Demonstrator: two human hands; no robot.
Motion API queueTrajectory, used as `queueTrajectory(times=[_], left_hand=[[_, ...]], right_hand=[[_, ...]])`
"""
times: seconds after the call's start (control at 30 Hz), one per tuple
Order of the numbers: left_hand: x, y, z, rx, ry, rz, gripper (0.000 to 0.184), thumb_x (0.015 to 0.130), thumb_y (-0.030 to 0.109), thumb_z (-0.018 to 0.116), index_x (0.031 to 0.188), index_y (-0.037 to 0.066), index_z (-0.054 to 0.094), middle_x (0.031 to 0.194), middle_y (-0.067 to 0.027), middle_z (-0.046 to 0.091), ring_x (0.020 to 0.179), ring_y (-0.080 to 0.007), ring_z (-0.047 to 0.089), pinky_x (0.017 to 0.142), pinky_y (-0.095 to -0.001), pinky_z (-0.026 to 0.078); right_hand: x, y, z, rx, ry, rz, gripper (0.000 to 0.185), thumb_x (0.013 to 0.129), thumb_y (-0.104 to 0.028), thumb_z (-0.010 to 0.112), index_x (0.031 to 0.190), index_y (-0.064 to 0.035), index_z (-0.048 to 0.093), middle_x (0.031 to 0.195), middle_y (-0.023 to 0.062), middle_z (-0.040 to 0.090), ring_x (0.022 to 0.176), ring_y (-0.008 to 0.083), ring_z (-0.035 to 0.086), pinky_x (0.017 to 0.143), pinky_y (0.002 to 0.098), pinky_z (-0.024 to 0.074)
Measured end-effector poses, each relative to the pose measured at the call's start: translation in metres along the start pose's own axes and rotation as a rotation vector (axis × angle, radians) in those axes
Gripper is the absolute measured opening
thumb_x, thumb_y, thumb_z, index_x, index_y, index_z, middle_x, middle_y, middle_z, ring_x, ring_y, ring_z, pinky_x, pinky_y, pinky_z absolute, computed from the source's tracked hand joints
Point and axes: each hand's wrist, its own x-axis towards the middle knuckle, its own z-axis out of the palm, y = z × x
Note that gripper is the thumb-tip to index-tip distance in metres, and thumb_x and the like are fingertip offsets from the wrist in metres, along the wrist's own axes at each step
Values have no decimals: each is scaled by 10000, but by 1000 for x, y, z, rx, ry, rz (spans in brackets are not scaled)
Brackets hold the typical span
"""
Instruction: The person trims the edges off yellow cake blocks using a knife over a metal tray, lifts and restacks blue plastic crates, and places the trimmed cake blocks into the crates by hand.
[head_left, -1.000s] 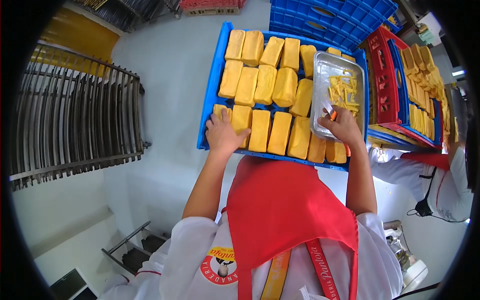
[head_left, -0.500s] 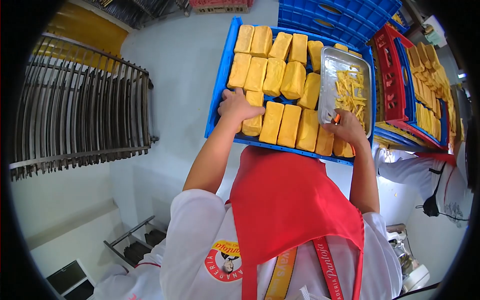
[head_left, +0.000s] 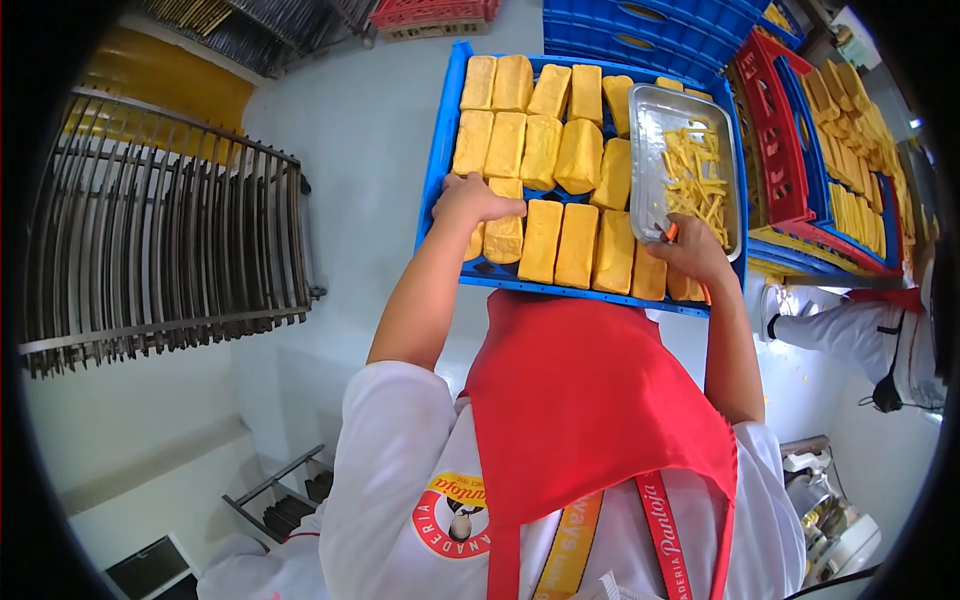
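Rows of golden loaves of bread (head_left: 577, 246) lie in a blue crate (head_left: 610, 296) in front of me. At the crate's left side my left hand (head_left: 468, 203) is closed over a loaf (head_left: 475, 243) in the near row, its thumb stretched across the neighbouring loaf (head_left: 504, 238). My right hand (head_left: 699, 250) is closed round an orange-handled tool (head_left: 671, 233) at the near end of a metal tray (head_left: 648, 150). The working end of that tool is hidden. Thin yellow strips (head_left: 695, 175) lie in the tray, which rests on the loaves at the right.
Further blue crates (head_left: 640, 40) stand behind. At the right, a red crate (head_left: 770, 130) and other crates hold more bread (head_left: 855, 160). A metal rack (head_left: 170, 230) stands at the left. Another person's leg (head_left: 835, 332) shows at the right.
The view has shifted slightly, and the crate with both hands sits a little further left in it. Both hands keep nearly the same hold. The person at the right has shifted.
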Motion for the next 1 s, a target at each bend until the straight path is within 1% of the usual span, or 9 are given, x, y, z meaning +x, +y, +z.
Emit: queueTrajectory(times=[0.17, 0.23, 0.3, 0.33, 0.4, 0.57, 0.73, 0.9, 1.0], left_hand=[[-20, 13, -4, 10, 13, 24, 1128, 602, 624, 767, 1452, -17, 394, 1468, -273, 372, 1320, -400, 455, 1069, -430, 422], [-45, 29, 3, 124, 60, 64, 941, 694, 559, 739, 1446, 74, 449, 1481, -202, 388, 1308, -390, 475, 1065, -468, 422], [-46, 29, 33, 91, 199, 865, 724, 792, 516, 692, 1417, 200, 509, 1508, -147, 390, 1372, -392, 404, 1115, -516, 353], [-51, 32, 49, 91, 189, 887, 724, 792, 516, 692, 1417, 200, 509, 1508, -147, 390, 1372, -392, 404, 1115, -516, 353], [-59, 41, 84, 218, 289, 1379, 502, 904, 487, 589, 1358, 276, 569, 1501, -61, 440, 1423, -371, 332, 1152, -526, 282], [-12, 55, 81, 232, 49, 1247, 398, 1018, 362, 427, 1400, 313, 528, 1573, -7, 353, 1478, -337, 230, 1194, -510, 197], [9, 63, 69, -10, -172, 1180, 351, 975, 192, 551, 1320, 189, 615, 1526, -64, 426, 1438, -348, 322, 1157, -438, 311], [-6, 51, 65, -136, -109, 1060, 345, 940, 133, 578, 1280, 132, 641, 1487, -101, 468, 1408, -298, 384, 1142, -382, 343], [-8, 35, 77, -105, 169, 1040, 340, 936, 139, 589, 1268, 90, 641, 1467, -109, 490, 1375, -301, 431, 1115, -378, 377]], right_hand=[[-8, -2, -10, 14, -49, 61, 342, 674, -223, 762, 901, 16, 672, 803, 221, 684, 782, 360, 680, 721, 418, 521], [-10, 12, -5, -117, 87, -129, 336, 651, -195, 758, 911, 5, 684, 843, 215, 694, 817, 368, 678, 742, 429, 528], [-17, 25, -4, -158, 176, -111, 275, 664, -145, 723, 904, -13, 695, 866, 200, 698, 844, 371, 677, 753, 448, 535], [-14, 37, -4, -301, 157, -54, 232, 678, -125, 703, 886, -23, 699, 867, 191, 698, 848, 369, 677, 750, 453, 536], [-13, 55, -3, -501, 180, -6, 128, 715, -101, 649, 822, -58, 703, 859, 176, 695, 850, 365, 677, 735, 464, 534], [-18, 50, -16, -516, 223, -71, 130, 719, -163, 658, 814, -92, 712, 843, 168, 698, 846, 357, 679, 732, 467, 534], [0, 58, -19, -564, 179, -100, 171, 725, -163, 637, 862, -95, 712, 872, 168, 705, 888, 344, 681, 768, 451, 543], [1, 62, -17, -531, 126, -63, 230, 729, -157, 622, 934, -98, 706, 945, 164, 711, 931, 332, 683, 797, 434, 547], [-2, 67, -14, -500, 146, -108, 231, 748, -141, 618, 957, -104, 707, 988, 155, 712, 959, 321, 683, 810, 429, 549]])
